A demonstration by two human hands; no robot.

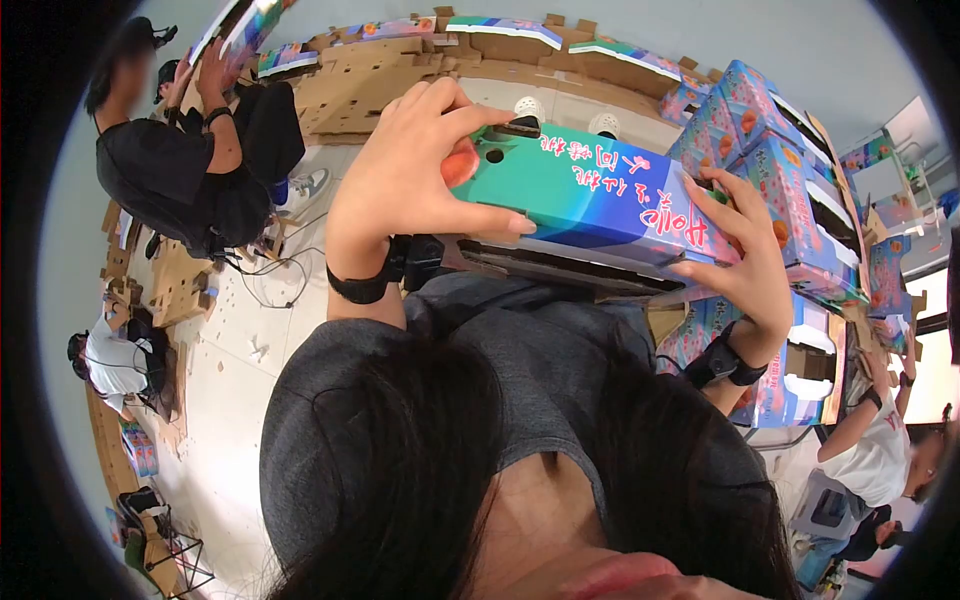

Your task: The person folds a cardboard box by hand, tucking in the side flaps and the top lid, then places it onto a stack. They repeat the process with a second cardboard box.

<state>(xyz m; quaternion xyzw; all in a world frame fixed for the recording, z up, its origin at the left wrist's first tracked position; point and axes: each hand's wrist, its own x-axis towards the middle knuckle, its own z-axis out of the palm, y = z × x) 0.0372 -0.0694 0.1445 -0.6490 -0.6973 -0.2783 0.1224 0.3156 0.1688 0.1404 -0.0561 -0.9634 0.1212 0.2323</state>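
Note:
A printed cardboard carton (590,185), green fading to blue and purple with pink lettering and a peach picture, is held up in front of my chest. My left hand (430,160) grips its left end, the thumb on the near edge and the fingers over the far edge. Around the right end, my right hand (735,235) is closed with its fingers bent over the carton. A dark gap with brown card runs along the carton's near side. Each wrist wears a black strap. The carton's underside is hidden.
Stacked peach cartons (770,180) stand close on my right. Flattened brown cardboard (350,90) and printed carton pieces (505,32) lie ahead. One person in black (180,170) handles a carton at left; people in white (115,360) are at far left and right.

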